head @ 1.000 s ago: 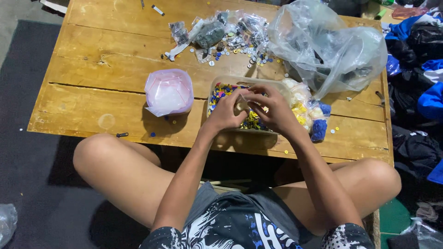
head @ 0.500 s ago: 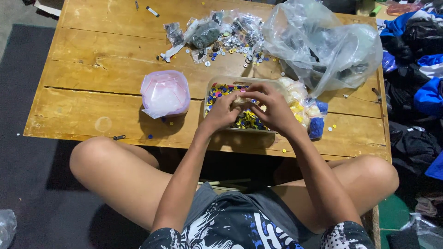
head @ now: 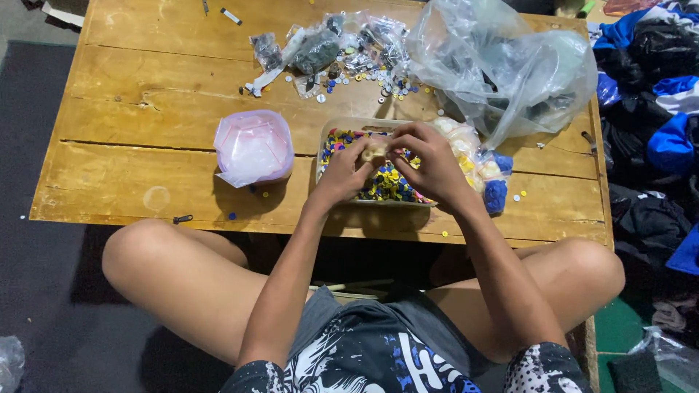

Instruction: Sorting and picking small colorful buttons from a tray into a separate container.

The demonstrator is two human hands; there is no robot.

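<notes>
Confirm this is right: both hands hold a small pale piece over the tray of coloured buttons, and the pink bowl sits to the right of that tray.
Not quite. In the head view the pink bowl sits left of the tray, not right. The left hand and right hand do hold the small pale piece over it.

Single head view, looking steeply down, close over wooden table and own lap.

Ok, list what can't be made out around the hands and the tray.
- Pale piece between the left hand and right hand: head view, fingers cover most of it; its kind is unclear.
- Tray of small coloured pieces: hands hide its middle.
- Large clear bag: crinkled plastic blurs its contents.
</notes>
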